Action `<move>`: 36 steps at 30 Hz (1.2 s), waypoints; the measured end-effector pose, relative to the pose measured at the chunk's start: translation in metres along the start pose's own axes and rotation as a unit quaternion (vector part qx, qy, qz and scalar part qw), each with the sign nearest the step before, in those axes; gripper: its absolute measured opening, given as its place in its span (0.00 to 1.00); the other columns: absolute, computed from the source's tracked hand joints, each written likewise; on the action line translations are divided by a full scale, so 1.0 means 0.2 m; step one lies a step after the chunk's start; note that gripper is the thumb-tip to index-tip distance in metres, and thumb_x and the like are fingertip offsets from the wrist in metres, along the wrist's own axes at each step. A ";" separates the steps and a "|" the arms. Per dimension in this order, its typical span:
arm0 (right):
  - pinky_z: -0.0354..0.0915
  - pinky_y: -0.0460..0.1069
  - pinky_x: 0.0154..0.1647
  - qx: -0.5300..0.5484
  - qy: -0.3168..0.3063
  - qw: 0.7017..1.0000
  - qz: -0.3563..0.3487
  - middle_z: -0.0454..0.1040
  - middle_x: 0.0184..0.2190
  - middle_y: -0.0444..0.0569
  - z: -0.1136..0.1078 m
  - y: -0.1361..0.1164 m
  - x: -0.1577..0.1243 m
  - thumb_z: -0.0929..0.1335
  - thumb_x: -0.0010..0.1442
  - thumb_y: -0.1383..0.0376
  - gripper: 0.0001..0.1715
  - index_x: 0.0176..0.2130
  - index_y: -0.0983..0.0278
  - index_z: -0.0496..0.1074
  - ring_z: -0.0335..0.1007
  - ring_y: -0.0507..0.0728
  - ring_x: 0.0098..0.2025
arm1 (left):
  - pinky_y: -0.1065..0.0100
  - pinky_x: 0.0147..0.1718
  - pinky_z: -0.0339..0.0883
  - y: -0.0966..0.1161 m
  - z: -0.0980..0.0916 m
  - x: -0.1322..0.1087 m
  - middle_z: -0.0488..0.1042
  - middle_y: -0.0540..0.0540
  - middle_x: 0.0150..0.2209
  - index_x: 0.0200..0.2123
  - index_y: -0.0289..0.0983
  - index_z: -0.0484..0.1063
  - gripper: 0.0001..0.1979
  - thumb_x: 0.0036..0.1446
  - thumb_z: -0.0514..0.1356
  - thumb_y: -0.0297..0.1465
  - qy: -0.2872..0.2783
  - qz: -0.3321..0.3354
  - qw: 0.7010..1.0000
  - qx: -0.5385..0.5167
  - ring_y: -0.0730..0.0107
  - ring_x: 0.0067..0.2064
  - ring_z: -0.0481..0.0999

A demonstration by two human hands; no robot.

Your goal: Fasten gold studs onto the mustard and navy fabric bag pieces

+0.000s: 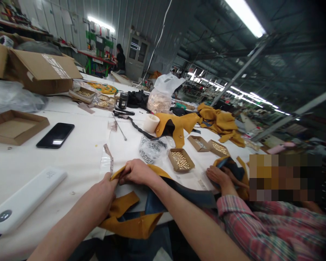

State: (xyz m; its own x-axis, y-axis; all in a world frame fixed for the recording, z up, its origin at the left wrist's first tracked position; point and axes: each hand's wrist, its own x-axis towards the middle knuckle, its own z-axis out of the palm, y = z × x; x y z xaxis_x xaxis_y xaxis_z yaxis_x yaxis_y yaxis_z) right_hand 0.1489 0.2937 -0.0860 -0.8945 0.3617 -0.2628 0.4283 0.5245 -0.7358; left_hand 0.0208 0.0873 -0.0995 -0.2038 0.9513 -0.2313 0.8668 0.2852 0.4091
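A mustard-yellow fabric piece with a dark blue backing [133,226] lies over the table's front edge and hangs toward my lap. At its upper edge, my left hand [105,190] pinches the yellow border. Close beside it, my right hand [138,172] has its fingers bent and closed on the same border. The fingertips of both hands are partly hidden by the fabric and the knuckles. Beyond my right hand lie a clear bag of silver metal parts [149,149] and a small cardboard box [187,168] of gold-coloured studs.
On the left are a phone [55,135], a long white device [29,197] and a shallow cardboard tray [29,131]. A tape roll [151,123] and another yellow piece [176,123] lie ahead. At right, a co-worker's hand [218,175] in a plaid sleeve handles similar fabric.
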 end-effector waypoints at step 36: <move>0.72 0.53 0.52 -0.153 0.153 0.976 0.018 0.79 0.57 0.45 0.11 -0.15 -0.18 0.85 0.64 0.64 0.06 0.40 0.56 0.89 0.79 0.57 0.47 | 0.54 0.39 0.64 0.07 -0.09 -0.15 0.87 0.43 0.47 0.72 0.47 0.58 0.23 0.79 0.55 0.35 0.126 -0.083 0.987 -0.058 0.37 0.46 0.90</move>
State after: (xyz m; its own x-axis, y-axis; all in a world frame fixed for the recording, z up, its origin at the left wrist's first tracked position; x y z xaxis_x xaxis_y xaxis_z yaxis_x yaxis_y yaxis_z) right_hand 0.1643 0.2478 -0.0680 -0.8181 0.5727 -0.0511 0.5185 0.6963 -0.4963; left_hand 0.0315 0.0644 -0.0706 -0.4577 0.8852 -0.0836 0.7566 0.4371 0.4863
